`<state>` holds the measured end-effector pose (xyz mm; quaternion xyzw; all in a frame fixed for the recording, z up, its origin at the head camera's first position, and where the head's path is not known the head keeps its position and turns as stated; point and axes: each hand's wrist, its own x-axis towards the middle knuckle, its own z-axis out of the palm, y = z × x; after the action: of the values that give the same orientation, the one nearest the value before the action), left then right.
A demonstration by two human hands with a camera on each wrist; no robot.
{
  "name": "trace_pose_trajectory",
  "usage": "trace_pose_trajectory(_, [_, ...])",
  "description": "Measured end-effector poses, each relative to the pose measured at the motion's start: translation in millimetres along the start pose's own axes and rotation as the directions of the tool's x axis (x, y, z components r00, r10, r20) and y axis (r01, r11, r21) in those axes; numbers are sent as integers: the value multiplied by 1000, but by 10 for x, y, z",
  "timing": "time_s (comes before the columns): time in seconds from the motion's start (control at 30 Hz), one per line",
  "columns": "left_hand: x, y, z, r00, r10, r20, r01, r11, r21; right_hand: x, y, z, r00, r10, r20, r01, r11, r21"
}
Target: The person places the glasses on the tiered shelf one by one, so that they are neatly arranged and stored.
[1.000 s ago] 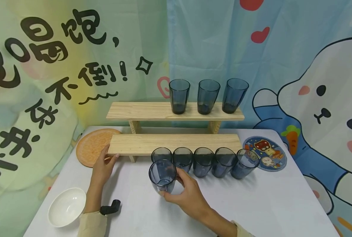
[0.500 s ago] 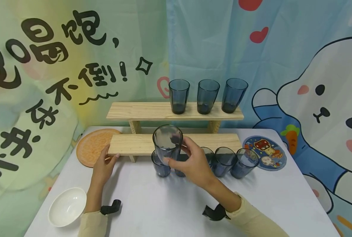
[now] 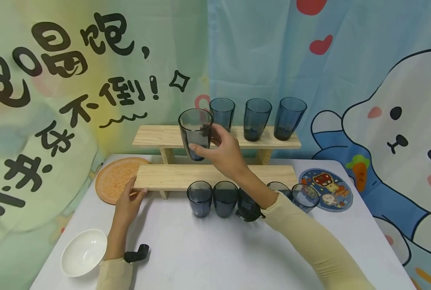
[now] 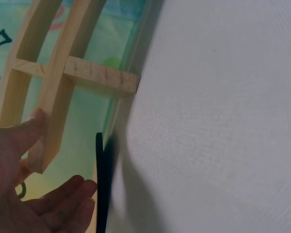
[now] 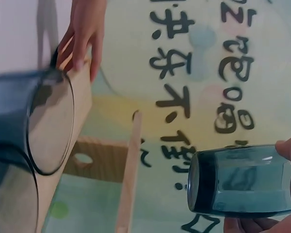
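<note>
Glass (image 3: 193, 131) only in head, right-wrist views

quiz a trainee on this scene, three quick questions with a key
1. Leaving out the glass in the right hand, how many glasses stand on the upper shelf?
2. Fill in: the left hand holds the end of the ____.
3. True or false: the white bowl stands on the table, not on a shelf.

Key
1. Three.
2. Lower shelf.
3. True.
</note>
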<state>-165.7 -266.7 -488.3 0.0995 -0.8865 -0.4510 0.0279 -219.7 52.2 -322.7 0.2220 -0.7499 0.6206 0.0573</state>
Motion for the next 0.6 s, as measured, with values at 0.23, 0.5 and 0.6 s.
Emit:
trace_pose_trajectory(0.23, [24, -24, -2, 1000, 22, -8, -22, 1000, -12, 390, 106, 117, 997, 58, -52, -61, 996, -62])
trace_pose_trajectory(0.5, [24, -35, -6, 1000, 23, -8, -23, 1000, -6, 689, 211, 301, 989, 116, -88, -127, 983, -134])
trace_pose_trajectory(0.6, [22, -34, -11, 1000, 21, -9, -21, 1000, -8, 757, 260, 370, 987, 129, -98, -143, 978, -151])
